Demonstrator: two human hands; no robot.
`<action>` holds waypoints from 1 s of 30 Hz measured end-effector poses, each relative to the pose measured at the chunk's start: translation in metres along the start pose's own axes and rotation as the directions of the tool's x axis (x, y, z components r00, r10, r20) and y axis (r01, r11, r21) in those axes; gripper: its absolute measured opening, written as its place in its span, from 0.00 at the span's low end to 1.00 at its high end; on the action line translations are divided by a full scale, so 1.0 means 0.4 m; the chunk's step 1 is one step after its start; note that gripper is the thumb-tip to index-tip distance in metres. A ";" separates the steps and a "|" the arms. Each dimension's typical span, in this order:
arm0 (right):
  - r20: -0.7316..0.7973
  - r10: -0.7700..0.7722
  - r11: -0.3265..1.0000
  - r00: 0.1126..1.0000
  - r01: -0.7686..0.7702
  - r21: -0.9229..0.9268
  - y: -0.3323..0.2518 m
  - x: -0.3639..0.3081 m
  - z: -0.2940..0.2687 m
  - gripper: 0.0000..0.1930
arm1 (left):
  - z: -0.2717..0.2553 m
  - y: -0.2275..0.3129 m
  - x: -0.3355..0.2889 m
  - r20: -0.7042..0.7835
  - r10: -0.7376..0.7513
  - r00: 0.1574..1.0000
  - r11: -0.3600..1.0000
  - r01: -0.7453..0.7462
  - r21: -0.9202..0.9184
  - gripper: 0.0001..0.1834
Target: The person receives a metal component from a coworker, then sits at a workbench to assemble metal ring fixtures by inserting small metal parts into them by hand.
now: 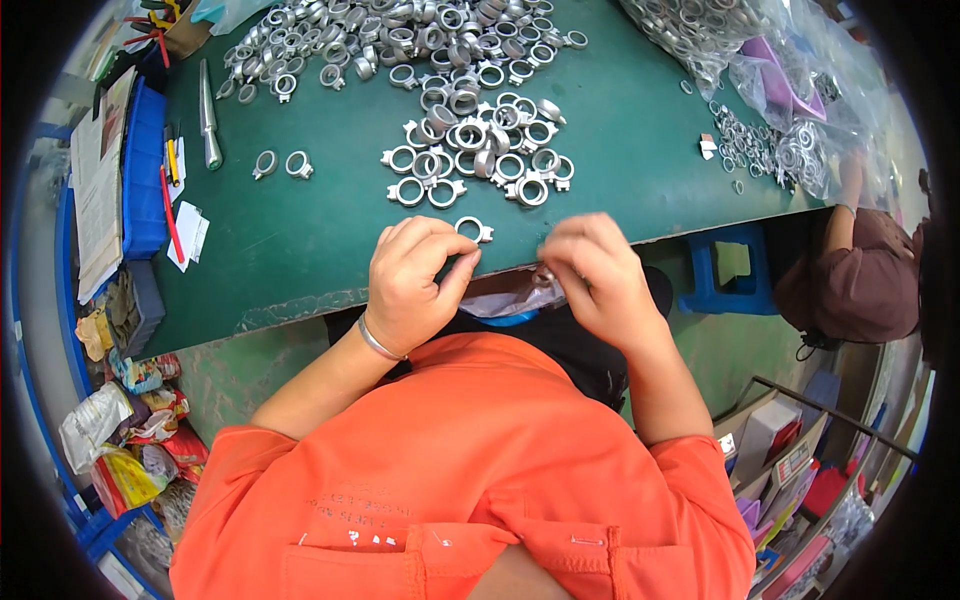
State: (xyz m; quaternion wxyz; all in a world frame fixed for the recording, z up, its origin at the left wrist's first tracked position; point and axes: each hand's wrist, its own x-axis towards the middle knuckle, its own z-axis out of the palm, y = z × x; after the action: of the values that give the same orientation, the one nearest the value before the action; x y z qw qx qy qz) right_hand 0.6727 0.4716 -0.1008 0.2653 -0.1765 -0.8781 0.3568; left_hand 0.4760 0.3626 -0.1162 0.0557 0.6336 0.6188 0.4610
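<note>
My left hand [412, 275] is closed at the table's front edge, thumb and forefinger pinched. Whatever is between those fingertips is hidden. Just beyond them lies a single silver metal ring [470, 229] with a small lug; I cannot tell whether they touch it. My right hand [598, 275], slightly blurred, hangs just past the edge with thumb and fingers closed on a metal ring [543, 274], seen only in part. Ahead of both hands sits a small heap of similar lugged rings [490, 150], joining a larger pile [440, 35] farther back. Two rings [298, 164] lie apart at the left.
On the green table [330, 225], a tapered metal rod [209, 115] lies left, near a blue tray [146, 170]. Smaller rings [750, 145] and plastic bags [840, 90] are at right. A blue stool [735, 275] and another person [855, 270] are beyond the right edge.
</note>
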 end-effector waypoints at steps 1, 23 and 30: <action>-0.120 -0.010 0.992 0.993 -0.005 -0.123 0.002 0.029 0.013 0.07 | -0.001 0.000 0.000 -0.001 0.001 1.000 1.000 -0.001 0.002 0.09; 0.091 0.232 0.587 0.968 -0.214 0.781 -0.008 -0.033 -0.009 0.08 | -0.007 -0.012 -0.012 -0.023 -0.060 0.998 0.995 0.058 -0.086 0.09; -0.056 -0.003 0.991 0.998 -0.004 -0.130 -0.012 0.018 -0.012 0.11 | -0.001 -0.007 -0.005 -0.042 0.007 0.999 0.998 -0.009 -0.056 0.09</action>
State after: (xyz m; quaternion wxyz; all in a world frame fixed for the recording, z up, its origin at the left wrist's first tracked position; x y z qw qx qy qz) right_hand 0.6690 0.4746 -0.0920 0.2774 -0.2037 -0.8918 0.2938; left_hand 0.4740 0.3612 -0.1188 0.0590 0.6246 0.6040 0.4915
